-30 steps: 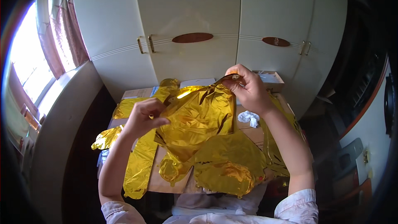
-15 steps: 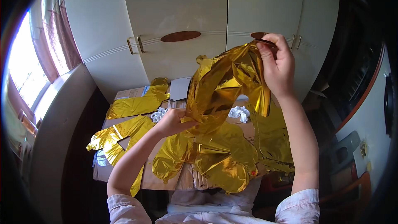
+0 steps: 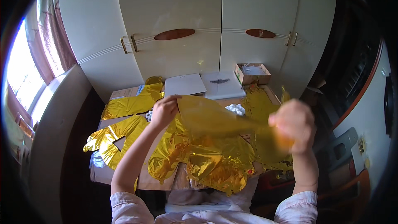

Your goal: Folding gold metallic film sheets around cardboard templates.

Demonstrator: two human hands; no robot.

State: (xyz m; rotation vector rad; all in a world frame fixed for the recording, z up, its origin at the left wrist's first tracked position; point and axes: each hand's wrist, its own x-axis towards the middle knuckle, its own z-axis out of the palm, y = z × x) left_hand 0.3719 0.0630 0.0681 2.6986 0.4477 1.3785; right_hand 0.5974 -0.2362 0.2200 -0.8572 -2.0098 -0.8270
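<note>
A gold foil balloon [image 3: 209, 114], uninflated, stretches flat between my two hands above the table. My left hand [image 3: 164, 111] pinches its left end. My right hand [image 3: 295, 126], smeared by motion, is closed round the other end, where the foil is blurred too. Beneath lie more flat gold foil balloons: one crumpled, shiny foil balloon [image 3: 222, 161] near the front edge, one foil balloon with a cut-out gap [image 3: 108, 141] at the left, a long foil balloon [image 3: 132, 104] behind it, and a foil balloon [image 3: 262, 103] at the right.
A cardboard-covered table [image 3: 159, 174] bears everything. White sheets or flat boxes [image 3: 184, 85] and an open box [image 3: 253, 74] of thin white pieces stand at the back. A white crumpled bundle [image 3: 236, 108] lies mid-table. White cabinets [image 3: 174, 8] rise behind; a grey stool [image 3: 342, 147] stands right.
Both hands have come apart and the right hand has dropped lower and outward. The gold foil balloon has gone from a raised, folded bunch to a flat stretch lower over the table.
</note>
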